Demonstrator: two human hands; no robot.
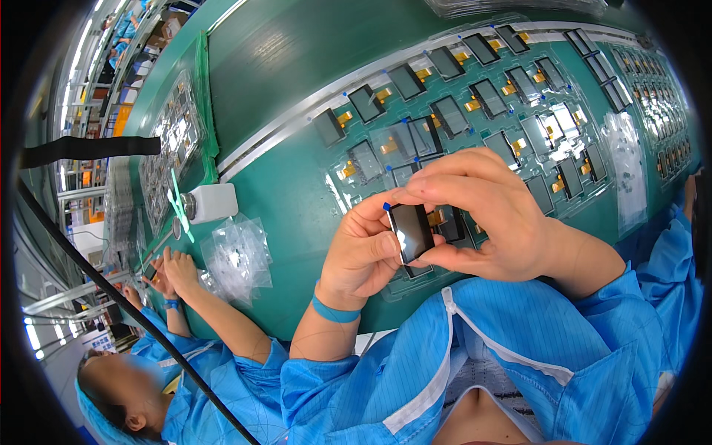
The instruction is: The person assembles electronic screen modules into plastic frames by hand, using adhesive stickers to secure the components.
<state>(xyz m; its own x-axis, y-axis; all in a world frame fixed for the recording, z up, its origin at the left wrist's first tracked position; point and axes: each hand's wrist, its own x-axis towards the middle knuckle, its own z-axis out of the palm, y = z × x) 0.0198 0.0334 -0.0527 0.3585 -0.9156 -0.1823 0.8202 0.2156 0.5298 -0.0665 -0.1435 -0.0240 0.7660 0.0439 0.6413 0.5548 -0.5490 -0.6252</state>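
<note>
Between my two hands I hold a small dark display panel (412,233) with a blue tab at its upper left corner. My left hand (361,248), with a blue band at the wrist, grips its left edge with the thumb across the front. The fingers of my right hand (493,215) arch over the top, and its thumb presses near the lower right corner. Below the hands lies a clear plastic tray (330,178) with several similar panels, among them one panel (448,116) with an orange ribbon cable. Part of the tray is hidden behind my hands.
Further trays of small parts (656,111) stand at the right. A pile of clear plastic bags (239,256) and a white bottle (215,202) are to the left on the green table (278,200). A co-worker's hands (174,274) work at far left. A black cable (122,300) crosses the left side.
</note>
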